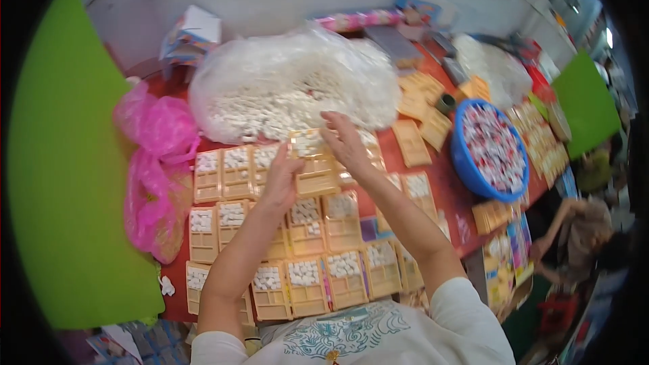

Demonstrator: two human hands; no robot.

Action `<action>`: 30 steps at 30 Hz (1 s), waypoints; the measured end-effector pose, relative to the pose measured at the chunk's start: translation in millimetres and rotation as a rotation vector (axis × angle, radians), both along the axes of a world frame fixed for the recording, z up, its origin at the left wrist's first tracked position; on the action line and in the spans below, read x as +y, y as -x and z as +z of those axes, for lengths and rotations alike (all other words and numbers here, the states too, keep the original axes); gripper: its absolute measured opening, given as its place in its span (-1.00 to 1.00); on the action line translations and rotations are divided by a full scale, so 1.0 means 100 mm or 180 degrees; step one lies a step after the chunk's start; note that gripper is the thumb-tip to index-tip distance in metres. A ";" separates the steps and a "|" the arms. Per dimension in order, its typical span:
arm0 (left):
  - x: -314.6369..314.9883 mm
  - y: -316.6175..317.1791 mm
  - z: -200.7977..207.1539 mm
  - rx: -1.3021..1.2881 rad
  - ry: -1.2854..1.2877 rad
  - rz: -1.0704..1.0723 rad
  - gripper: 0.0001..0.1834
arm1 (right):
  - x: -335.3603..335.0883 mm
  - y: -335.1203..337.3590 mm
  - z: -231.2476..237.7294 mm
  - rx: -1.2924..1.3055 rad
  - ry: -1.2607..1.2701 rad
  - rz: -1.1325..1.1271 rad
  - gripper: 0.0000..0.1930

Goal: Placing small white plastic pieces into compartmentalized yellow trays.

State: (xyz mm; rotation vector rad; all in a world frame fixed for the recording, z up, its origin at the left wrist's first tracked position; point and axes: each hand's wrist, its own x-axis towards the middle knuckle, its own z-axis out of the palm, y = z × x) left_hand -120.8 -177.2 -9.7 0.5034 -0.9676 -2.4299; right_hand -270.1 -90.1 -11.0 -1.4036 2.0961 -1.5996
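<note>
Rows of shallow beige plastic trays with divided compartments cover the front of the red table. White small pieces fill the top compartment of many of them. My left hand is closed on the left edge of one tray, raised over the others. White pieces lie in that tray's far compartment, and its nearer compartments look bare. Over its far right corner is my right hand, thumb and fingers apart; nothing shows between them. Beyond the hands lies a large clear plastic bag, spread around a heap of white pieces.
A blue basin of red-and-white small items stands at the right. Pink plastic bags lie at the left beside a green panel. Loose beige trays lie at the far right. Another person sits beyond the table's right side.
</note>
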 end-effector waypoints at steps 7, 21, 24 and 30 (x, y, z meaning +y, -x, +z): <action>0.81 -0.53 0.10 -0.0242 -0.0006 -0.0316 -0.37 | 0.91 -0.75 -0.12 -0.1899 0.0191 -0.0361 -0.47; 1.73 -0.32 -0.04 -0.0439 -0.0444 -0.0734 -0.53 | 1.97 -0.74 -0.19 -0.2305 0.0545 -0.0449 -0.52; 1.67 -0.14 -0.09 -0.0361 -0.0413 -0.0708 -0.55 | 2.02 -0.43 -0.19 -0.2102 0.0463 -0.0591 -0.60; 1.52 0.24 -0.06 -0.0221 -0.0381 -0.0480 -0.63 | 1.72 0.43 -0.24 0.1996 -0.1377 -0.2030 -0.79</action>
